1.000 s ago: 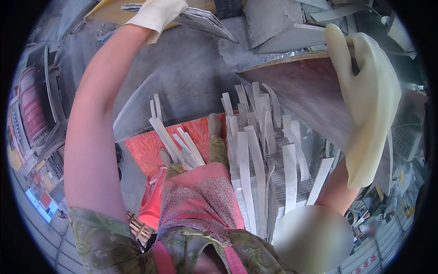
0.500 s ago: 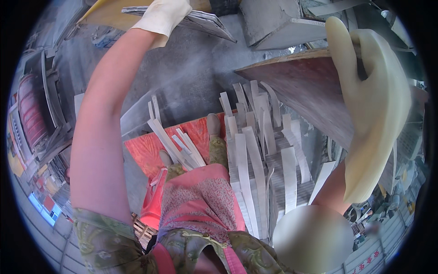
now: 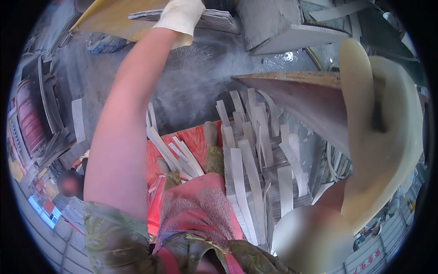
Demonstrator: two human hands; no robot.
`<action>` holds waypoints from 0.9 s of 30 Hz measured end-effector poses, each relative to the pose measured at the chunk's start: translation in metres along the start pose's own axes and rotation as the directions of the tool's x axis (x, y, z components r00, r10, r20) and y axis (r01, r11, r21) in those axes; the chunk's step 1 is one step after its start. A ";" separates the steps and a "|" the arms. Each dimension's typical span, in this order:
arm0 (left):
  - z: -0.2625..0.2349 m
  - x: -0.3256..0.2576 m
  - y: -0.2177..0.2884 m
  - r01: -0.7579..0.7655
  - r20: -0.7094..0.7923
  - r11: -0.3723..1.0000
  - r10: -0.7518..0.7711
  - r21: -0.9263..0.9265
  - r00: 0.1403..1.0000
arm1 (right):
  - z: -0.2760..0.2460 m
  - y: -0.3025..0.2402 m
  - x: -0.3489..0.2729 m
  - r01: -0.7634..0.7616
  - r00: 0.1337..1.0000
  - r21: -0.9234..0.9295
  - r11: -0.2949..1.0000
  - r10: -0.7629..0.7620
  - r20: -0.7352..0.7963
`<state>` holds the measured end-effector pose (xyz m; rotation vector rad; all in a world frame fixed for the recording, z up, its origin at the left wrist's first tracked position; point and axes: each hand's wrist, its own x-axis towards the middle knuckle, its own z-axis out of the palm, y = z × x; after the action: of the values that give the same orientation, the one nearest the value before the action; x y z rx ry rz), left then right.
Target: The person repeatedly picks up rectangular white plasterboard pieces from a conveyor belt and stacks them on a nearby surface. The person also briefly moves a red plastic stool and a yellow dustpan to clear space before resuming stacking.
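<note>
Two gloved hands (image 3: 181,13), top and right; two shoes (image 3: 210,134), one red board (image 3: 194,136), centre; one apron (image 3: 196,196), lower centre.

Sheets (image 3: 221,21) ahead of the apron (image 3: 196,201); right of it, strip pile (image 3: 249,169), then board (image 3: 310,102)

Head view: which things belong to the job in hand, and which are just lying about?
Likely in the job:
- thin stacked sheets, held in the left gloved hand
- large brown board, by the right gloved hand; grip unclear

Apparently lying about:
- pale strips right of the legs
- red ribbed roll, far left
- yellow sheet, upper left
</note>
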<state>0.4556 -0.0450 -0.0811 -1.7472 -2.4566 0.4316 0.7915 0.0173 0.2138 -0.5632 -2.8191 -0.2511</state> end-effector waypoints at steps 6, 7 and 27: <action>-0.056 -0.016 0.000 0.021 0.242 0.996 0.001 -0.086 0.970 | -0.006 0.006 0.002 -0.025 0.994 0.061 0.998 0.018 0.112; -0.048 -0.011 -0.001 0.003 0.250 0.995 0.021 -0.095 0.968 | -0.008 0.008 0.004 0.006 0.990 0.066 0.998 -0.016 0.143; 0.020 0.093 0.033 0.102 -0.099 0.803 -0.196 -0.588 0.975 | -0.024 -0.004 0.002 -0.169 0.956 0.191 0.967 0.113 0.271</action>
<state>0.4498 0.0483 -0.1173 -1.6424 -2.7578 -0.5195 0.7934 0.0096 0.2366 -0.7953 -2.9802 0.1627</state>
